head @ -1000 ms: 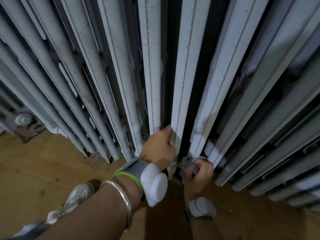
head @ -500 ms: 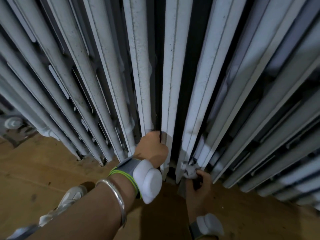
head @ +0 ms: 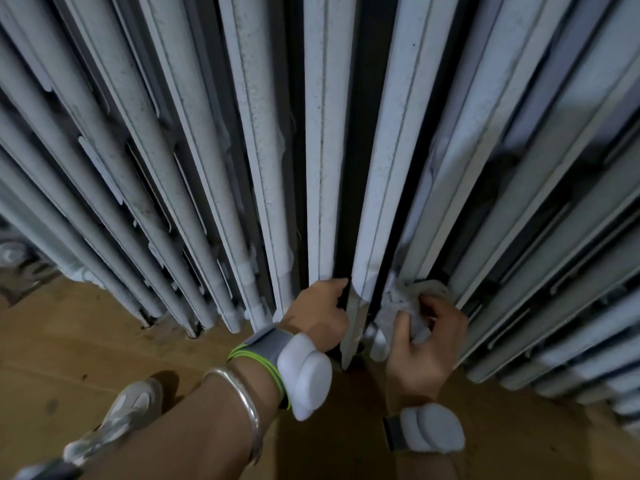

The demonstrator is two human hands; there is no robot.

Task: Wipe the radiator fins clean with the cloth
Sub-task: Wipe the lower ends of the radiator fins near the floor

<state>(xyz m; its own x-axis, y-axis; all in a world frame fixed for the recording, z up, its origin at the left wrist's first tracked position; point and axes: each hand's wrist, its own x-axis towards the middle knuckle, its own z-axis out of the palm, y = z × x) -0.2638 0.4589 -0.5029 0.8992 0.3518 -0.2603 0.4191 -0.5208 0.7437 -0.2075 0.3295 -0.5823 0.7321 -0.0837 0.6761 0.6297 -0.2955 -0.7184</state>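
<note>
a: where is the cloth (head: 403,301)?
b: it's a grey wad in the right hand (head: 427,344), low down at the foot of the radiator (head: 322,168). it's pressed against the bottom end of a pale fin, a little right of the middle.
a: how do the fingers lie on it?
b: they curl round the wad, and the thumb (head: 401,329) lies over its front, so the cloth is pinched between thumb and fingers. some of it pokes out above the knuckles, against the fin.
a: and the left hand (head: 317,315)?
b: it's near the right one, one fin over. the fingers are bent and close together, reaching into the dark gap between two fins. the tips vanish in there, so i cannot tell whether they clasp a fin or only lean on it.
a: do the hands touch?
b: no, the lower end of a fin stands between them.
a: anything on the arms?
b: there's a white pod on a grey, green-edged band (head: 304,375) at the left wrist, with a silver bangle (head: 242,400) behind it. the right wrist has a similar pod (head: 429,433).
a: and below?
b: a brown floor (head: 104,323), and a pale shoe (head: 124,414) at the lower left. dark grime specks the fins.
</note>
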